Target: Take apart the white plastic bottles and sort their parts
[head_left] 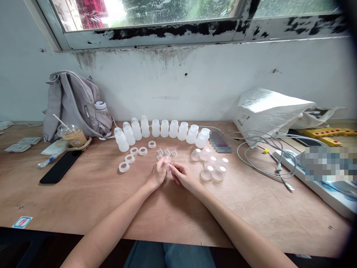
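Observation:
My left hand (158, 172) and my right hand (182, 174) meet over the table, fingertips closed around a small clear baby bottle nipple (169, 167). Fingers hide most of it. Just beyond them stand several more clear nipples (174, 152), tips up. To the left lie several white screw rings (124, 166). On the right is a group of clear bottle caps (206, 175). Behind, frosted baby bottles form a curved row: those at the left, such as this bottle (121, 140), have tops on, while those at the right, such as this bottle (183, 131), are uncovered.
At left are a black phone (60, 166), an iced drink cup (73, 136) and a grey backpack (74, 104). To the right lie coiled cables (262, 156), a power strip (326, 197) and a white bag (267, 111). The wooden table (92, 204) meets a wall.

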Demonstrator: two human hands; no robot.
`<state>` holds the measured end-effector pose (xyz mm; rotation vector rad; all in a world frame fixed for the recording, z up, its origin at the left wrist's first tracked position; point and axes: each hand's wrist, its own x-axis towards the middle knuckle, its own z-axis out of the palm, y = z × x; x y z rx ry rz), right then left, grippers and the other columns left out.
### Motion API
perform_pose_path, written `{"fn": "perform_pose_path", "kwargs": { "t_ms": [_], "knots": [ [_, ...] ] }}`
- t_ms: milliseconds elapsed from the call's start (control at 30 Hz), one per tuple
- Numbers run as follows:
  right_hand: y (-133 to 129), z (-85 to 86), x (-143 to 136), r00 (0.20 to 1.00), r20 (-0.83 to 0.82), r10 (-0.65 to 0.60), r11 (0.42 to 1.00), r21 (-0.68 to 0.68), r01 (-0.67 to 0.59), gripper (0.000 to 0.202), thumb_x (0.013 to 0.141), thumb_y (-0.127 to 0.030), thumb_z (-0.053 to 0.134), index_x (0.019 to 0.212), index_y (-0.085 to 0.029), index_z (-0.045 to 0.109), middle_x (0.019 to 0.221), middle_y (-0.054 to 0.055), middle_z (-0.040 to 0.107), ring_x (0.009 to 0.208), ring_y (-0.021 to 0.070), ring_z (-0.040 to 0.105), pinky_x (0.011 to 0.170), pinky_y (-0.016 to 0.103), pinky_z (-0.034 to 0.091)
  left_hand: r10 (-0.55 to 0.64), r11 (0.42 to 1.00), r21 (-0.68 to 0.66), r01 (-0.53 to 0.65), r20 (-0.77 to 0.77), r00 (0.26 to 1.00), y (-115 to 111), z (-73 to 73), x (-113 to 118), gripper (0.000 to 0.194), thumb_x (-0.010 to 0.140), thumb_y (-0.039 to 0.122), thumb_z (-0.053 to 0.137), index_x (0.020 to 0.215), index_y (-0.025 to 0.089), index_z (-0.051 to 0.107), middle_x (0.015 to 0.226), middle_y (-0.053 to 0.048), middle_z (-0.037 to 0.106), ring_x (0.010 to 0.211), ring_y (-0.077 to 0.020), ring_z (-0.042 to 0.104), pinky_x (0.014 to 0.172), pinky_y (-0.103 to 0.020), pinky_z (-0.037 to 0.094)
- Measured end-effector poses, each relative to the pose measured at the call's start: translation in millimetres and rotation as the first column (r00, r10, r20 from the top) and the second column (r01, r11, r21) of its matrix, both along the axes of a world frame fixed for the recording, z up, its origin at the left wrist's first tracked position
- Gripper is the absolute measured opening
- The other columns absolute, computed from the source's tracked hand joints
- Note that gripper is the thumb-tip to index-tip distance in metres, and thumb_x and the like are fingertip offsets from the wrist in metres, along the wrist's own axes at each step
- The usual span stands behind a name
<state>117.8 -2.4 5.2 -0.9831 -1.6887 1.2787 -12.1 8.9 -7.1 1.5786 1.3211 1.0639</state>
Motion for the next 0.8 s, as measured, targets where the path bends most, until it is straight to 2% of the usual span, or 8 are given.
{"fn": "perform_pose_path", "kwargs": {
  "t_ms": [133,300,400,533,600,700,767,800],
  "knots": [
    [-2,2.1,0,0.999,0.025,-0.038,0.998,0.053,0.037,0.038,0.084,-0.045,0.043,0.056,-0.019,0.041,0.049,-0.004,0.043,0.038,0.0076,0.038,0.039,0.022,0.028,0.029,0.996,0.082,-0.023,-0.074,0.997,-1,4.8,-1,0.041,0.087,0.045,0.023,0.073,0.018,0.051,0.058,0.002,0.052,0.049,-0.0114,0.047,0.054,-0.023,0.038],
    [-7,1.4,-3,0.994,0.045,-0.103,0.991,0.086,0.099,0.037,0.084,-0.044,0.042,0.057,-0.019,0.042,0.049,-0.003,0.044,0.042,0.0089,0.038,0.043,0.023,0.029,0.051,0.983,0.182,-0.022,-0.157,0.986,-2,15.0,-7,0.032,0.085,0.039,0.034,0.067,0.019,0.052,0.065,0.001,0.055,0.063,-0.0140,0.051,0.062,-0.024,0.038],
    [-6,-3.0,-5,0.985,0.045,-0.164,0.983,0.094,0.159,0.038,0.083,-0.047,0.042,0.056,-0.020,0.042,0.045,-0.004,0.041,0.042,0.0098,0.037,0.043,0.023,0.028,0.089,0.966,0.257,-0.033,-0.211,0.973,7,21.3,-13,0.028,0.083,0.038,0.038,0.069,0.019,0.054,0.072,-0.001,0.057,0.066,-0.0148,0.052,0.064,-0.025,0.038],
    [-1,-8.5,-4,0.975,0.056,-0.217,0.973,0.092,0.211,0.036,0.079,-0.048,0.048,0.057,-0.020,0.042,0.046,-0.004,0.042,0.042,0.0101,0.038,0.042,0.023,0.028,0.267,0.909,0.392,-0.141,-0.289,0.919,38,33.9,-24,0.026,0.086,0.036,0.033,0.088,0.020,0.053,0.082,-0.003,0.060,0.070,-0.0161,0.055,0.068,-0.027,0.041],
    [2,-10.5,-3,0.975,0.060,-0.213,0.975,0.079,0.208,0.034,0.078,-0.048,0.049,0.059,-0.020,0.044,0.047,-0.004,0.043,0.042,0.0100,0.038,0.041,0.023,0.028,0.323,0.892,0.427,-0.146,-0.377,0.868,60,42.3,-30,0.025,0.084,0.035,0.037,0.101,0.021,0.049,0.087,-0.005,0.060,0.077,-0.0188,0.057,0.072,-0.030,0.041],
    [4,-12.5,-1,0.980,0.044,-0.195,0.980,0.054,0.192,0.032,0.079,-0.048,0.048,0.063,-0.020,0.046,0.048,-0.004,0.044,0.040,0.0098,0.038,0.039,0.022,0.027,0.360,0.906,0.396,-0.147,-0.541,0.760,94,54.3,-34,0.042,0.081,0.033,0.043,0.121,0.022,0.037,0.101,-0.009,0.057,0.085,-0.0235,0.058,0.073,-0.034,0.042],
    [5,-13.1,-1,0.981,0.037,-0.190,0.981,0.051,0.188,0.033,0.079,-0.049,0.047,0.063,-0.020,0.047,0.048,-0.004,0.045,0.040,0.0095,0.038,0.038,0.022,0.027,0.355,0.924,0.354,-0.148,-0.643,0.679,114,60.2,-35,0.051,0.081,0.033,0.042,0.129,0.023,0.029,0.110,-0.012,0.053,0.088,-0.0265,0.058,0.074,-0.037,0.042],
    [5,-12.9,0,0.981,0.038,-0.190,0.981,0.051,0.188,0.033,0.079,-0.049,0.046,0.063,-0.020,0.046,0.048,-0.004,0.045,0.040,0.0094,0.038,0.037,0.022,0.027,0.358,0.925,0.345,-0.157,-0.659,0.661,122,62.2,-35,0.053,0.081,0.033,0.042,0.130,0.022,0.028,0.112,-0.014,0.051,0.089,-0.0281,0.057,0.075,-0.038,0.042]
  ]
}}
